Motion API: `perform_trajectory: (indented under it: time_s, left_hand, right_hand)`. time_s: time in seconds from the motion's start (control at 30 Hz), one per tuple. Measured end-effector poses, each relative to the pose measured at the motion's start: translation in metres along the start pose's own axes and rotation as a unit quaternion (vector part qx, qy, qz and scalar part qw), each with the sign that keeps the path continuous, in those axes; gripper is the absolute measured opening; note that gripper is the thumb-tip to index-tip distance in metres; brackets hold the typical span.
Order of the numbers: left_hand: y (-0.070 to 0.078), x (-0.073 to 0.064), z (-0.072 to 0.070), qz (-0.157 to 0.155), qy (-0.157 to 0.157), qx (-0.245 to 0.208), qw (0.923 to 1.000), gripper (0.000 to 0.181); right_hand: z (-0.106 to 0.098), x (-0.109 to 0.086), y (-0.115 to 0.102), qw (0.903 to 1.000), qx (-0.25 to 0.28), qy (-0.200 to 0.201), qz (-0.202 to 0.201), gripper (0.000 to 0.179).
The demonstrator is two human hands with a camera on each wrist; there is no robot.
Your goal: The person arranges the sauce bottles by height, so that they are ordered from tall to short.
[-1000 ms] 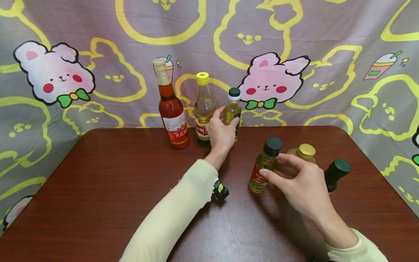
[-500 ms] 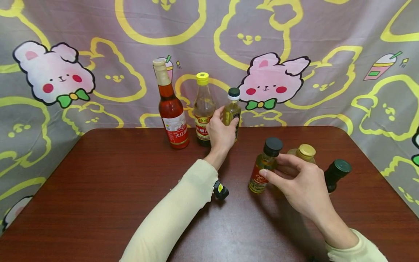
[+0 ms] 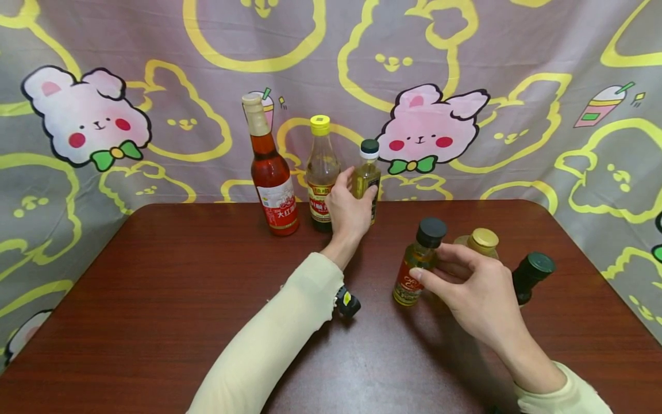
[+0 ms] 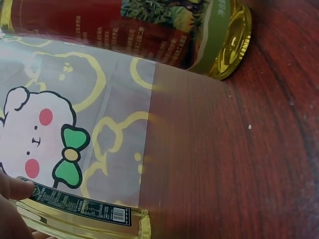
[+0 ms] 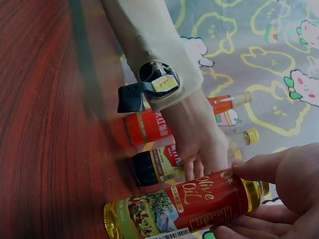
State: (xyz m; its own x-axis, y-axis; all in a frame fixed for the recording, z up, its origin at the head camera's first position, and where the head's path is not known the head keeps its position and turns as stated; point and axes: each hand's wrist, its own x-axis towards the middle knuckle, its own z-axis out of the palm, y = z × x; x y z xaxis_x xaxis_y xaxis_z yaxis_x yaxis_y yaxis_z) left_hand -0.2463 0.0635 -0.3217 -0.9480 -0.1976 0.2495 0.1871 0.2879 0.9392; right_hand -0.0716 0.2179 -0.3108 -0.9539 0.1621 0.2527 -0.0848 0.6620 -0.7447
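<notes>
My left hand (image 3: 350, 206) reaches to the back of the table and grips a slim oil bottle (image 3: 367, 172) with a dark green cap and white collar. The left wrist view shows its dark label (image 4: 82, 204) and yellow contents, with fingers at the lower left edge. Nearer and to the right, my right hand (image 3: 478, 290) holds a small olive oil bottle (image 3: 407, 284) by its side, thumb across the front. This bottle has a black cap and a red label (image 5: 209, 199) reading "Olive Oil", and its base is close over the tabletop.
A tall red vinegar bottle (image 3: 276, 195) and a yellow-capped bottle (image 3: 319, 201) stand left of my left hand. Behind my right hand are a gold-capped bottle (image 3: 484, 240) and a dark green-capped bottle (image 3: 532, 273). A patterned cloth (image 3: 170, 34) hangs behind the table (image 3: 129, 305).
</notes>
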Motion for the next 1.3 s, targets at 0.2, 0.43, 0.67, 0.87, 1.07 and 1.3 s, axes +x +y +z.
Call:
perform_trajectory:
  time_s: [0.2, 0.43, 0.67, 0.87, 1.07, 1.3]
  left_hand:
    - [0.0003, -0.0001, 0.0005, 0.005, 0.001, -0.008, 1.0, 0.055]
    - [-0.0004, -0.0003, 0.0009, 0.0, -0.007, -0.015, 0.9999, 0.054]
    - [-0.0013, -0.0002, 0.0004, 0.002, -0.008, -0.015, 0.9999, 0.053]
    - [-0.0019, -0.0002, 0.0, 0.008, -0.008, -0.011, 0.9999, 0.052]
    - [-0.0027, 0.0003, -0.0002, 0.015, -0.011, -0.008, 0.9998, 0.052]
    - [-0.003, -0.0007, -0.0001, 0.017, -0.017, -0.007, 0.9997, 0.051]
  right_hand:
    - [0.0, -0.0002, 0.0001, 1.0, 0.001, 0.0, 0.003, 0.055]
    - [0.0002, 0.0002, 0.0001, 1.0, -0.002, -0.001, 0.003, 0.055]
    - [0.0014, 0.0008, -0.0003, 1.0, 0.002, -0.004, 0.005, 0.054]
    - [0.0028, 0.001, -0.0008, 0.9999, 0.012, -0.004, -0.005, 0.052]
    - [0.0047, 0.0007, -0.0018, 0.9999, 0.008, -0.006, 0.005, 0.058]
    - [0.007, -0.0001, -0.001, 0.9999, -0.009, -0.003, 0.004, 0.062]
